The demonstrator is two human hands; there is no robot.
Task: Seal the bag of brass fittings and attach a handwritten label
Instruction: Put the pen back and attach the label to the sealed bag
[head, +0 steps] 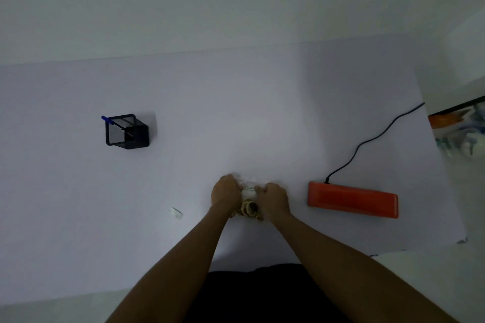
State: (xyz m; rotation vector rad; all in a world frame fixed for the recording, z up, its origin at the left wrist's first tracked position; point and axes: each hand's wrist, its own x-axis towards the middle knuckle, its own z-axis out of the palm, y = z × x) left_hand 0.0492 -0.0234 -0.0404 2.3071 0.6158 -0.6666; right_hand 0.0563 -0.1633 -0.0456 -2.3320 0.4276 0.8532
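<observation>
The left hand (225, 191) and the right hand (274, 198) are both curled with their fingers clamped on the upper part of a small clear plastic bag (248, 191), one at each side, knuckles toward the camera. Only a narrow strip of the bag shows between them, with a small printed white patch on it. The fingertips themselves are hidden behind the knuckles, so how they pinch the film cannot be told. Holding the top from both sides probably serves to gather or flatten the mouth so it can be closed.

The round brass fittings (248, 209) sit bunched in the bottom of the bag, below the fingers and nearer the person, between the two wrists. That puts the weight low and leaves the mouth free to work.

The bag rests on the pale white tabletop (236, 113), near its front edge. To the right, near the right hand but not touching it, lies a long orange bar-shaped device (353, 199) with a black power cord (367, 141) running off toward the table's far right edge; it looks like a heat sealer placed in easy reach. A small scrap of white paper (176, 212) lies to the left, perhaps the label. Well off to the far left stands a black wire-mesh pen holder (126, 131) with a blue pen (111, 121) in it, untouched.
</observation>
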